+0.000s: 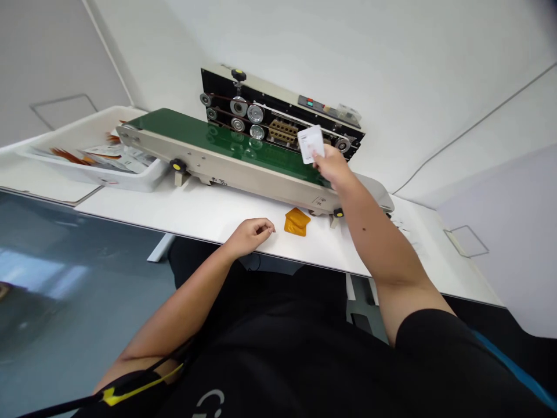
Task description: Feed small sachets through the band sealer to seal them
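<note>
A small white packet (310, 144) with faint print is pinched in my right hand (333, 165), held up in front of the machine's rollers and over the green belt (191, 134). My left hand (252, 235) rests at the front edge of the white table (139, 210), its fingers curled together; whether anything lies inside them is hidden. Just right of that hand, two orange packets (296, 222) lie overlapping on the table, apart from the fingers.
Behind the belt stands the sealing machine (278, 110) with metal wheels and a small control panel. At the left end of the belt, a white bin (150, 177) holds several white and orange packets. A cable runs along the wall at right.
</note>
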